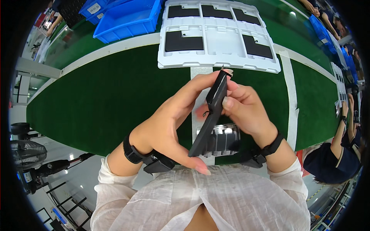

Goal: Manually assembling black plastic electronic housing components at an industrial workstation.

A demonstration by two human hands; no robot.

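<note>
A flat black L-shaped battery pack (210, 123) is tilted almost edge-on above the table, close in front of my chest. My left hand (165, 119) spans its length, with the thumb at the near end and the fingers at the far end. My right hand (248, 109) pinches its right side near the far end, thumb against the flat face. A small wire or connector shows at the pack's notch. Beneath it, by the table's near edge, lies a clear strip with several dark rectangular pieces (223, 139), partly covered by the pack.
Beyond my hands stands a white moulded tray (222, 41) with several similar black packs (184, 41) and one bare compartment. Blue bins (127, 23) sit at the far left. Pale tape strips (290, 100) cross the green table (104, 100). Another person (331, 163) works at the right.
</note>
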